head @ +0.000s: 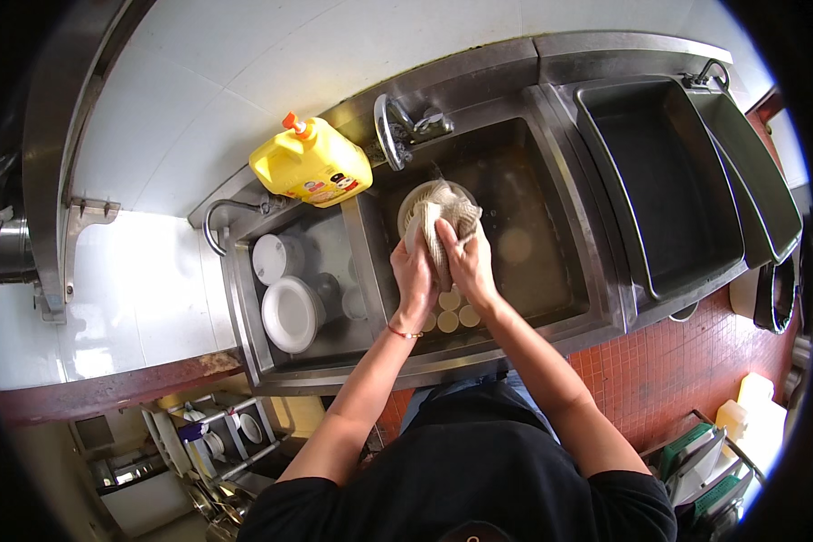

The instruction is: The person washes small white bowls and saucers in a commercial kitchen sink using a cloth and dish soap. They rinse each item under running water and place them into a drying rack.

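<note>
A bunched beige knit cloth (449, 211) is pressed between my left hand (414, 276) and my right hand (469, 265), both gripping it over the middle basin of a stainless steel sink (603, 298). Just beyond my fingers a pale round dish (408, 202) shows behind the cloth; most of it is hidden. Murky water (542, 251) fills this basin. Under my wrists, several small round pale items (448, 321) lie in the water, and another blurred round one (515, 244) rests to the right.
A chrome faucet (387, 135) arches over the basin's back edge, beside a yellow pump jug (315, 162). White plates (290, 315) and bowls (271, 259) sit in the left basin. Large dark tubs (677, 183) stand to the right. Behind me on the left is a dish rack (237, 433).
</note>
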`<state>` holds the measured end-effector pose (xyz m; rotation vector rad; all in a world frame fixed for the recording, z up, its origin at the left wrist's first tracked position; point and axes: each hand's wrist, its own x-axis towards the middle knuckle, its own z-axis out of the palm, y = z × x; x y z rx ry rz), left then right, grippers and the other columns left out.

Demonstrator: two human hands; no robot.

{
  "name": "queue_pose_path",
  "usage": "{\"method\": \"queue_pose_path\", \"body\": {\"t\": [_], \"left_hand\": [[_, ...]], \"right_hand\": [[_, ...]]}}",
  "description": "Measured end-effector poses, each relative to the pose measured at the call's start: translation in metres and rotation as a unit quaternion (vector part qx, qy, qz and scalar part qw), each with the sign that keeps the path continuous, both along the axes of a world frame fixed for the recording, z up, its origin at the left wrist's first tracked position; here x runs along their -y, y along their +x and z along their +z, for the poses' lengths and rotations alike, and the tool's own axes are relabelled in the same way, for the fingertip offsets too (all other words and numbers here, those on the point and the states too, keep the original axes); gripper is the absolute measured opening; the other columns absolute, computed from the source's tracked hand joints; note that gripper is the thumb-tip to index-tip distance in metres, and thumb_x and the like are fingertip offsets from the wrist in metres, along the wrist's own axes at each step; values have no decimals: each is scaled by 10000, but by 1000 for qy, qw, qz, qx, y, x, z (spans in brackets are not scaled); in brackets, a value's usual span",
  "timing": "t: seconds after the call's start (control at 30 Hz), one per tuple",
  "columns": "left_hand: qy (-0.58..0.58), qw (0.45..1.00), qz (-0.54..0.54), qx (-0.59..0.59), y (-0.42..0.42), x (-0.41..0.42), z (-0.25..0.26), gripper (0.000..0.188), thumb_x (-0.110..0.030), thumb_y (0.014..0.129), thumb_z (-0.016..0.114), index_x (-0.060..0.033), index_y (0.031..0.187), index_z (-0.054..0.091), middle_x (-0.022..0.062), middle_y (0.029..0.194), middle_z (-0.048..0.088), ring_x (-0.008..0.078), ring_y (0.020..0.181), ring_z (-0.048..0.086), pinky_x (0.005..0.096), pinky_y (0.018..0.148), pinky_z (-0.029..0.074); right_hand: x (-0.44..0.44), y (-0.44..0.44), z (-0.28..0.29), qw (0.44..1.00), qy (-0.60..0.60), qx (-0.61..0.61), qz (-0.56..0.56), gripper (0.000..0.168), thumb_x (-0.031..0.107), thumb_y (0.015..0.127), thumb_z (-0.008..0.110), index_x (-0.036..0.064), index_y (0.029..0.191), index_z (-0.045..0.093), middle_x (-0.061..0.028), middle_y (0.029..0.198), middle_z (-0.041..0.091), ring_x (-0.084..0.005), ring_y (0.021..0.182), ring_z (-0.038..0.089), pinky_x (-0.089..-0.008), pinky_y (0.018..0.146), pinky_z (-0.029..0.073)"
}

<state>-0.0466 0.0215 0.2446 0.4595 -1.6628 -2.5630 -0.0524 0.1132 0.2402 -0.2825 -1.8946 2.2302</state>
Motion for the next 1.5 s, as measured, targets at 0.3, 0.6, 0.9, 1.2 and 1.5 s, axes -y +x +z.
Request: {"method": "queue_pose_path", "body": {"t": [0.3, 0.6, 0.9, 1.2, 1.5], "left_hand": [[65, 997, -40, 18, -10, 27, 46, 367, -343, 999, 615, 1, 1125, 637, 78, 1081, 676, 150, 967, 668, 317, 824, 573], [-263, 953, -73, -130, -1, 16, 33, 263, -215, 963, 676, 45, 986, 704, 11, 841, 712, 72, 772, 635, 243, 659, 507], [-592, 592, -305, -454, 9, 29, 47, 492, -345, 715, 833, -62, 608, 445, 88, 754, 641, 284, 758, 706, 369, 661, 583], [-355, 890, -200, -205, 24, 26, -6, 902, -255, 849, 751, -53, 1529, 195, 258, 1555, 252, 426, 1449, 269, 504, 1175, 280], [-336, 868, -365, 9, 10, 50, 16, 633, 134, 737, 434, -23, 1343, 527, 199, 1295, 606, 282, 1231, 593, 329, 1061, 427]], "right_hand": [[-59, 6, 15, 944, -216, 75, 239, 345, 205, 993, 634, -3, 1265, 595, -42, 1097, 674, -122, 969, 633, -291, 864, 529], [-32, 18, 6, 963, -162, 103, 191, 385, 312, 1033, 559, 37, 1302, 576, -44, 1164, 652, -158, 1053, 598, -325, 925, 495], [-93, -7, 23, 833, -326, 283, 346, 352, 129, 909, 632, 1, 1236, 598, -117, 1034, 705, -225, 925, 700, -389, 808, 611], [-46, 19, -25, 907, -357, 154, 162, 353, -23, 870, 670, 19, 1216, 612, -87, 1078, 692, -191, 949, 684, -336, 822, 591], [-60, -1, -27, 906, 346, -123, 211, 304, 95, 680, 818, 13, 819, 561, -189, 751, 649, -427, 747, 630, -410, 605, 508]]}}
